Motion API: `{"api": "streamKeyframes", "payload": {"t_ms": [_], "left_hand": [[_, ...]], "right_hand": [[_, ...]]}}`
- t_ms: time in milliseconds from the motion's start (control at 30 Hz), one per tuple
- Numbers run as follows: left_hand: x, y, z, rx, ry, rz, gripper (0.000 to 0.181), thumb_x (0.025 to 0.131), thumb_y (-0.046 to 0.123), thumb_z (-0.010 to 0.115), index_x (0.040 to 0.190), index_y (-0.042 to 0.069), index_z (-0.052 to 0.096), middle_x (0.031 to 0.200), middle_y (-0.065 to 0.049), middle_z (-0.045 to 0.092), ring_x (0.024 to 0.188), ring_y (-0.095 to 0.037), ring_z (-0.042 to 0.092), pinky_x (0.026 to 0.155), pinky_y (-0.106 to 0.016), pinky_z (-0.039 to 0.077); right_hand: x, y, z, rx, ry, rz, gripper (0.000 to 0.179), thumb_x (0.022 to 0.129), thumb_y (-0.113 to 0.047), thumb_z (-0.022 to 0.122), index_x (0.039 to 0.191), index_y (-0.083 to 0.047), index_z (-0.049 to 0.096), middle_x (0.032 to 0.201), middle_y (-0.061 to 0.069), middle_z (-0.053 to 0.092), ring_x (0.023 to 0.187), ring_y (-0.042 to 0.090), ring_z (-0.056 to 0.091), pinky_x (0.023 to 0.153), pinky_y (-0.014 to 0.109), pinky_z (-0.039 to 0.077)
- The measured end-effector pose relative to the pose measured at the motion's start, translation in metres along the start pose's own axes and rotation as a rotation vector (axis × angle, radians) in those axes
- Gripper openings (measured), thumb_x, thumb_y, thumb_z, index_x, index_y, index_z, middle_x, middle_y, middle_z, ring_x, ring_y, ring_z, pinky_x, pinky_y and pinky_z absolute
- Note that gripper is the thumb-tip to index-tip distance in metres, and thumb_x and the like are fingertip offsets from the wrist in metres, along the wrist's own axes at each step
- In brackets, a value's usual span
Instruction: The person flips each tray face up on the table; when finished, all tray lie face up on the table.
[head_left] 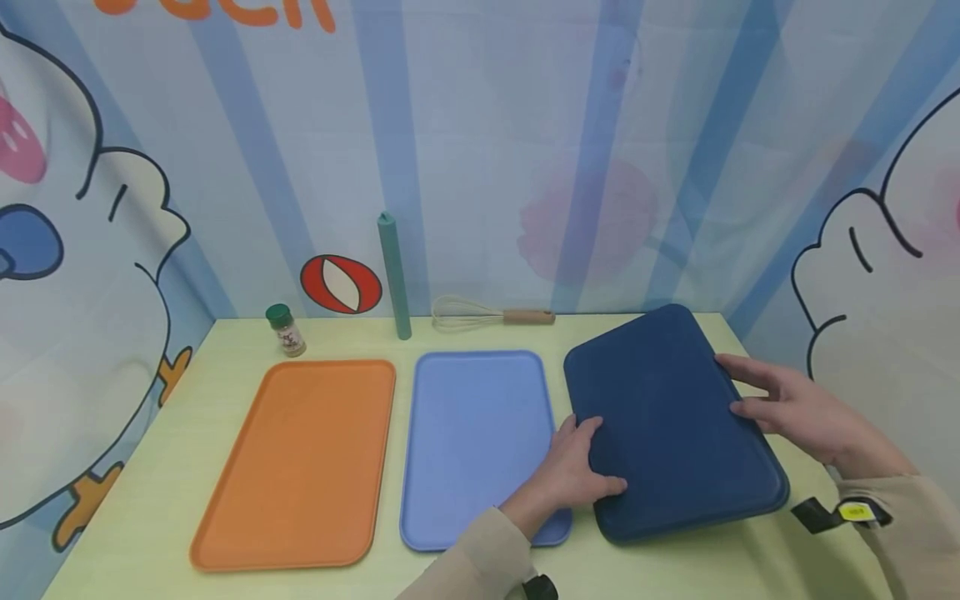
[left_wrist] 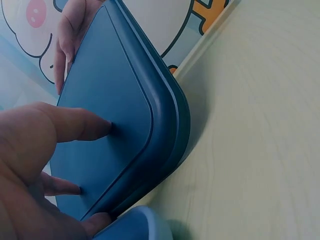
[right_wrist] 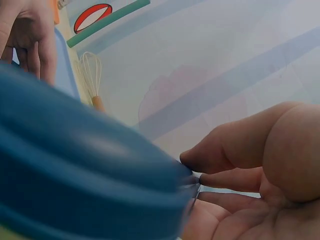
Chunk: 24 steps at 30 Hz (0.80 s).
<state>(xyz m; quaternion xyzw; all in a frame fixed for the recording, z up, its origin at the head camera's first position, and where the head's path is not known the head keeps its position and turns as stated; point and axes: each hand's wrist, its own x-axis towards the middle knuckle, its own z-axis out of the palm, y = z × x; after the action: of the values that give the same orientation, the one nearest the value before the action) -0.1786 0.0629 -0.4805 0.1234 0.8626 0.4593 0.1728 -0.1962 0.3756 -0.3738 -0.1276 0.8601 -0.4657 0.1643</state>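
Note:
A dark blue rectangular tray point(head_left: 675, 433), its edge layered, is held tilted at the right of the table, with shadow beneath its right side. My left hand point(head_left: 566, 471) holds it by the left edge. In the left wrist view, the thumb and a finger rest on its flat face while another finger lies at its edge point(left_wrist: 172, 115). At the opposite long edge, my right hand point(head_left: 806, 408) grips the tray with thumb and fingers. The right wrist view shows the fingertips point(right_wrist: 192, 162) right at the rim. A light blue tray point(head_left: 480, 442) lies under my left forearm.
An orange tray point(head_left: 300, 467) lies at the left. Along the back stand a green-capped spice jar point(head_left: 287, 332) and a tall green stick-like object point(head_left: 395, 279), beside a whisk point(head_left: 495, 315) with a wooden handle. A printed curtain point(head_left: 480, 150) hangs behind the table.

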Motion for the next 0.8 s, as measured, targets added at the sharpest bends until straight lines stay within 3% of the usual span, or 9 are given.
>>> {"api": "streamKeyframes", "payload": {"t_ms": [567, 633, 700, 800], "left_hand": [[0.001, -0.001, -0.004, -0.067, 0.016, -0.007, 0.090, 0.084, 0.031, 0.089, 0.160, 0.015, 0.044, 0.170, -0.016, 0.027, 0.154, -0.036, 0.035, 0.118, -0.054, 0.041], [0.001, -0.001, -0.004, -0.075, 0.016, -0.009, 0.090, 0.083, 0.031, 0.090, 0.159, 0.015, 0.044, 0.170, -0.016, 0.027, 0.153, -0.036, 0.035, 0.118, -0.053, 0.041], [0.001, -0.002, -0.004, -0.078, 0.018, -0.009, 0.090, 0.083, 0.031, 0.090, 0.159, 0.015, 0.045, 0.170, -0.016, 0.027, 0.153, -0.036, 0.036, 0.118, -0.053, 0.041], [0.002, -0.003, -0.004, -0.077, 0.021, -0.007, 0.090, 0.083, 0.030, 0.091, 0.159, 0.015, 0.045, 0.170, -0.016, 0.028, 0.153, -0.036, 0.037, 0.118, -0.053, 0.042]], "right_hand": [[0.001, -0.019, 0.004, -0.059, 0.012, -0.011, 0.074, 0.110, -0.021, 0.058, 0.169, -0.007, 0.015, 0.171, 0.031, 0.013, 0.118, -0.017, 0.051, 0.090, 0.039, 0.060], [0.001, -0.021, 0.005, -0.070, 0.019, -0.014, 0.074, 0.110, -0.022, 0.058, 0.169, -0.008, 0.016, 0.171, 0.030, 0.014, 0.127, -0.006, 0.054, 0.092, 0.042, 0.060], [0.001, -0.023, 0.006, -0.077, 0.023, -0.019, 0.074, 0.110, -0.021, 0.058, 0.169, -0.008, 0.016, 0.172, 0.029, 0.014, 0.139, 0.016, 0.054, 0.093, 0.047, 0.059], [0.000, -0.027, 0.008, -0.086, 0.027, -0.021, 0.073, 0.110, -0.022, 0.057, 0.169, -0.009, 0.016, 0.172, 0.028, 0.013, 0.149, 0.050, 0.036, 0.096, 0.057, 0.056]]}}
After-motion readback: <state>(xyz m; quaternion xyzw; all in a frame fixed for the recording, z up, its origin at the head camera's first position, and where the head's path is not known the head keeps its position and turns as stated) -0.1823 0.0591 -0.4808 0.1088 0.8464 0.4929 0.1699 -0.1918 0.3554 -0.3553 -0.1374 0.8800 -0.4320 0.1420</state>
